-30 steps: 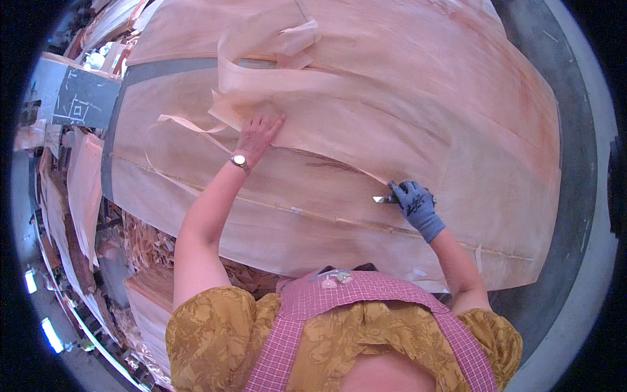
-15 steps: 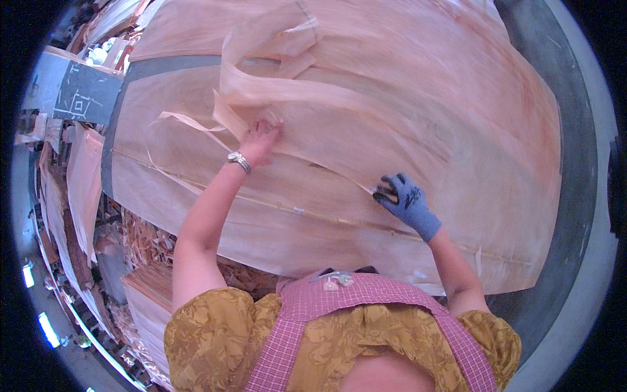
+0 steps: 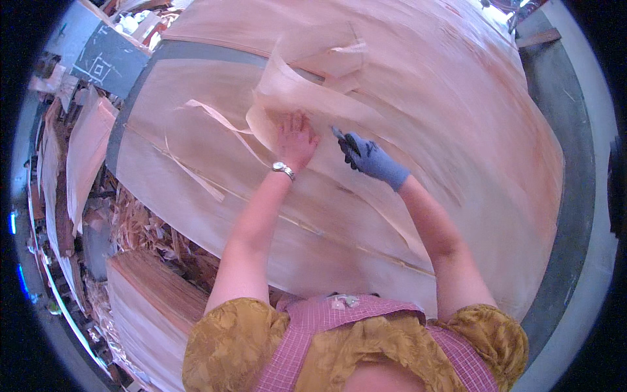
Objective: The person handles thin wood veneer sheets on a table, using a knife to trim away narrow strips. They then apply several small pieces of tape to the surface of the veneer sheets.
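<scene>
Broad thin wood veneer sheets (image 3: 215,150) lie overlapping before me. My left hand (image 3: 297,140), bare with a watch at the wrist, lies flat on the veneer, fingers stretched out, beside a curled-up veneer strip (image 3: 268,91). In a blue glove with dark fingertips, my right hand (image 3: 366,157) is closed on a small knife (image 3: 337,132); its short grey tip points up and left, and its handle is mostly hidden. A thin veneer sliver (image 3: 219,117) runs loose to the left of my left hand.
A dark table edge (image 3: 555,215) curves along the right. A stack of veneer (image 3: 157,287) and scrap shavings (image 3: 140,219) lie at the lower left. Beyond the left edge stands a dark board with chalk marks (image 3: 108,55). A wood piece (image 3: 539,38) rests at the far right.
My right hand has moved up and left, close to my left hand. My left hand has shifted right and now lies flat on the veneer. The view has turned slightly.
</scene>
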{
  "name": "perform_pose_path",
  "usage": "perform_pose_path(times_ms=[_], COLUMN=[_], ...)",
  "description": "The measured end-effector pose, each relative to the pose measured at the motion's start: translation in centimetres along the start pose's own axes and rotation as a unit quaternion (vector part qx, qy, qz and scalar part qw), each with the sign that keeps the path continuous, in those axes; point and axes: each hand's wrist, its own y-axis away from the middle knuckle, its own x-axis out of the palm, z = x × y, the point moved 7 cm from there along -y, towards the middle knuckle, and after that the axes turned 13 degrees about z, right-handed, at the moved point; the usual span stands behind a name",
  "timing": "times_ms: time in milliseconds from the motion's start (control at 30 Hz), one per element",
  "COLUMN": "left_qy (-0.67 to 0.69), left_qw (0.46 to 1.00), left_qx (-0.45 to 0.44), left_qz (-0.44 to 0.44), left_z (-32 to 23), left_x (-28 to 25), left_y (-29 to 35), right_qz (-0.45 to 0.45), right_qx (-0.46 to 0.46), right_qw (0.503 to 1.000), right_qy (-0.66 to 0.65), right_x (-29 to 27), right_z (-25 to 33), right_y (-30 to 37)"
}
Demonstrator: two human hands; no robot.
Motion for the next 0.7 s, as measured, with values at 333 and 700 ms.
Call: perform_pose_path(times_ms=[333, 700], left_qy=[0.067, 0.046], left_qw=[0.998, 0.996], left_qx=[0.008, 0.002], left_qz=[0.002, -0.075], left_z=[0.3, -0.4], left_x=[-0.9, -0.2], left_y=[-0.3, -0.6], right_qz=[-0.010, 0.082], right_qx=[0.124, 0.218], right_qw=[0.950, 0.957], right_qy=[0.287, 0.172], right_x=[4.6, 4.7], right_z=[-1.9, -0.4], right_y=[-7.9, -8.9])
